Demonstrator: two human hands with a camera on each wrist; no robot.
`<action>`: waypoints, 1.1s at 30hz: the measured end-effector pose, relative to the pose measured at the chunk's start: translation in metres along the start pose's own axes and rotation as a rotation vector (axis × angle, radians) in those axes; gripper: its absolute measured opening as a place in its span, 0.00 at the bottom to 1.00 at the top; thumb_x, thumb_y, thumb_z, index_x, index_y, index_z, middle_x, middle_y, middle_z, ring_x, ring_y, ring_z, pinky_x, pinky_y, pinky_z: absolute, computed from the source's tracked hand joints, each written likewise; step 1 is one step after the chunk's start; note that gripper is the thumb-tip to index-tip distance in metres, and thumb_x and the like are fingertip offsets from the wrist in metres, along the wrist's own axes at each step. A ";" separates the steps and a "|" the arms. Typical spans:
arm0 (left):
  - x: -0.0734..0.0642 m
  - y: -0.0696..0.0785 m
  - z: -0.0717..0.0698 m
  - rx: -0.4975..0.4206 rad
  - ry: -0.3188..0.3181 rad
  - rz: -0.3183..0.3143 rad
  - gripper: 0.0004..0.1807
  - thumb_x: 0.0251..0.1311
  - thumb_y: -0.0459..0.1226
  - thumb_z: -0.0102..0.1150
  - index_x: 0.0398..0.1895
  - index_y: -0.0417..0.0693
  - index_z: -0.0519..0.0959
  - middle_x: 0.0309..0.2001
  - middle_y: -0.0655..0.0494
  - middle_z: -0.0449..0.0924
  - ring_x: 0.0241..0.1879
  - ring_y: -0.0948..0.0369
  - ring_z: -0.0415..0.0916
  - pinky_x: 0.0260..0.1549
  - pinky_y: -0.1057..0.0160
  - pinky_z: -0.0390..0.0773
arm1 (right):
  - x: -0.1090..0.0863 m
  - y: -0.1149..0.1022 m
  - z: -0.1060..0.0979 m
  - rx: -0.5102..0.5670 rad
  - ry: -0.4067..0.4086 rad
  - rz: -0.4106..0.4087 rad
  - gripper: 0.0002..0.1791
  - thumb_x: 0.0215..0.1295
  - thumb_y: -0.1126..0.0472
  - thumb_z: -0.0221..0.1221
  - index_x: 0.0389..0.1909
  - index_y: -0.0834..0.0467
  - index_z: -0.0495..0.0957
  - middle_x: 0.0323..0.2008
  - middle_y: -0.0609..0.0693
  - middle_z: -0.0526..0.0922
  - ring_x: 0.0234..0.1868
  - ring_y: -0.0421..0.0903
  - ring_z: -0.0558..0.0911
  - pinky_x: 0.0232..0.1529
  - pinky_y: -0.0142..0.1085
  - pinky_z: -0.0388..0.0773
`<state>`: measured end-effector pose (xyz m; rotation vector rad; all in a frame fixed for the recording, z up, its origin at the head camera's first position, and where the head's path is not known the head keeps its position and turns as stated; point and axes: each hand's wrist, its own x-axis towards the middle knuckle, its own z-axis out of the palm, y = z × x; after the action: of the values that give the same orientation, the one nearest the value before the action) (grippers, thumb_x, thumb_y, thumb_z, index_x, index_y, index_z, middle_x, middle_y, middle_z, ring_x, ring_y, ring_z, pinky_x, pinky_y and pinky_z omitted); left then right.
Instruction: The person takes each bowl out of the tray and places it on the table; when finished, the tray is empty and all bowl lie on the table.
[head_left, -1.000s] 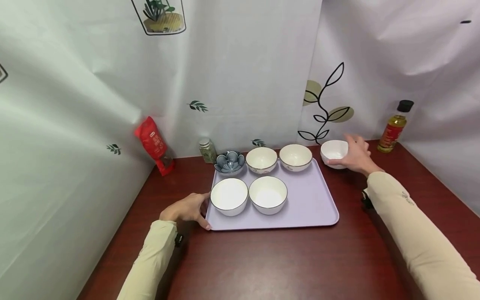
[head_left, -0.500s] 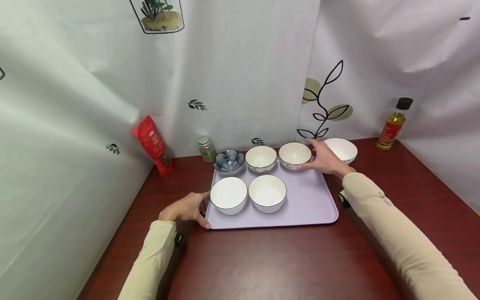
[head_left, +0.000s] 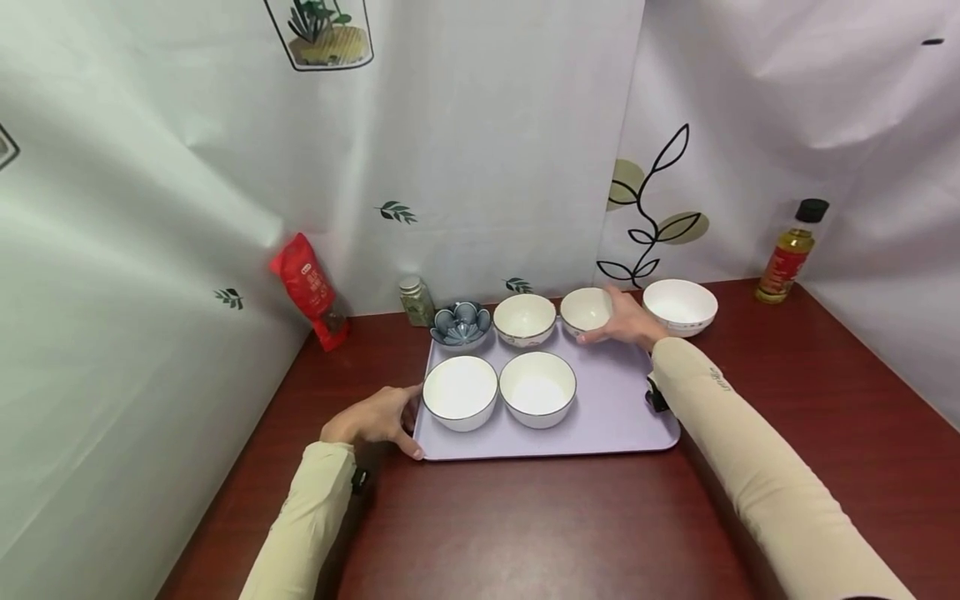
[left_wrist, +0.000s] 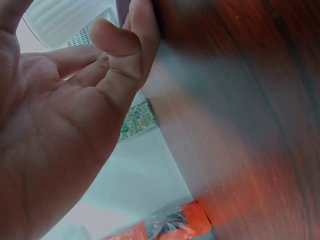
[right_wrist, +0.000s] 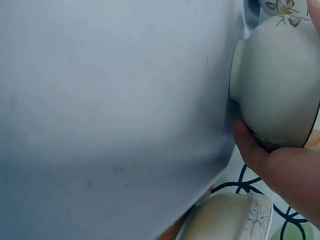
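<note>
A pale lilac tray (head_left: 615, 408) lies on the dark red table. My left hand (head_left: 378, 414) holds its front left corner, thumb at the front and fingers along the left side, beside a white bowl (head_left: 459, 392). My right hand (head_left: 628, 323) grips the cream bowl (head_left: 585, 310) at the tray's back, fingers and thumb around its side; the right wrist view shows this bowl (right_wrist: 280, 80) upright on the tray. Another cream bowl (head_left: 524, 318), a second white bowl (head_left: 537, 387) and a blue-grey petal-shaped bowl (head_left: 461, 323) are also on the tray.
A wider white bowl (head_left: 680, 305) stands on the table, right of the tray. Behind are a spice jar (head_left: 416, 302) and a red packet (head_left: 309, 287) at left, and an oil bottle (head_left: 787, 254) at right. White curtains (head_left: 487, 150) hang close behind.
My right hand has left the wider white bowl, moved left and taken hold of the cream bowl at the tray's back right. My left hand has stayed at the tray corner.
</note>
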<state>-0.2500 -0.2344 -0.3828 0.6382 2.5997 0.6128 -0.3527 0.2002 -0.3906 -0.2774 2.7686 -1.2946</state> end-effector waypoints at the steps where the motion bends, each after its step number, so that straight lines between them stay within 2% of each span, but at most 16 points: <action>1: 0.000 0.000 0.000 0.002 0.001 0.001 0.59 0.34 0.40 0.86 0.71 0.30 0.62 0.38 0.51 0.82 0.36 0.63 0.80 0.39 0.63 0.81 | 0.001 0.001 0.000 0.013 0.004 -0.002 0.63 0.42 0.56 0.80 0.75 0.67 0.51 0.67 0.70 0.67 0.67 0.64 0.69 0.72 0.57 0.62; 5: 0.000 0.001 -0.001 0.006 0.007 -0.003 0.58 0.33 0.39 0.86 0.70 0.31 0.63 0.37 0.51 0.82 0.35 0.63 0.79 0.38 0.63 0.80 | 0.002 0.001 0.000 0.028 0.017 0.013 0.64 0.41 0.57 0.80 0.76 0.66 0.50 0.68 0.70 0.66 0.67 0.64 0.69 0.72 0.57 0.61; 12: 0.004 0.001 0.001 -0.010 -0.003 0.011 0.60 0.34 0.39 0.86 0.72 0.31 0.61 0.37 0.51 0.81 0.35 0.63 0.78 0.38 0.65 0.79 | -0.002 0.006 -0.001 -0.027 0.048 0.071 0.67 0.41 0.54 0.80 0.78 0.63 0.48 0.72 0.69 0.62 0.71 0.65 0.66 0.74 0.57 0.59; 19: 0.006 0.005 0.003 0.006 -0.018 -0.010 0.60 0.34 0.40 0.86 0.72 0.31 0.61 0.37 0.52 0.81 0.35 0.63 0.78 0.39 0.64 0.79 | -0.006 0.008 -0.002 0.010 0.058 0.107 0.67 0.41 0.55 0.79 0.78 0.64 0.48 0.73 0.68 0.61 0.71 0.64 0.66 0.74 0.57 0.59; 26: 0.004 0.003 0.002 0.019 -0.007 -0.008 0.58 0.34 0.41 0.86 0.70 0.31 0.63 0.37 0.51 0.82 0.35 0.63 0.79 0.38 0.63 0.80 | -0.011 0.000 -0.005 0.098 0.042 0.083 0.67 0.41 0.59 0.79 0.79 0.64 0.47 0.74 0.70 0.58 0.72 0.65 0.64 0.76 0.56 0.56; 33: 0.001 0.000 0.001 0.021 0.002 -0.028 0.59 0.34 0.41 0.86 0.71 0.31 0.62 0.37 0.52 0.82 0.35 0.63 0.79 0.38 0.64 0.79 | -0.021 -0.010 -0.018 0.232 0.028 0.013 0.64 0.42 0.66 0.78 0.79 0.60 0.49 0.72 0.67 0.62 0.68 0.62 0.67 0.73 0.54 0.61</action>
<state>-0.2505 -0.2332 -0.3844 0.6073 2.6153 0.5787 -0.3336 0.2119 -0.3716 -0.2272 2.6027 -1.6089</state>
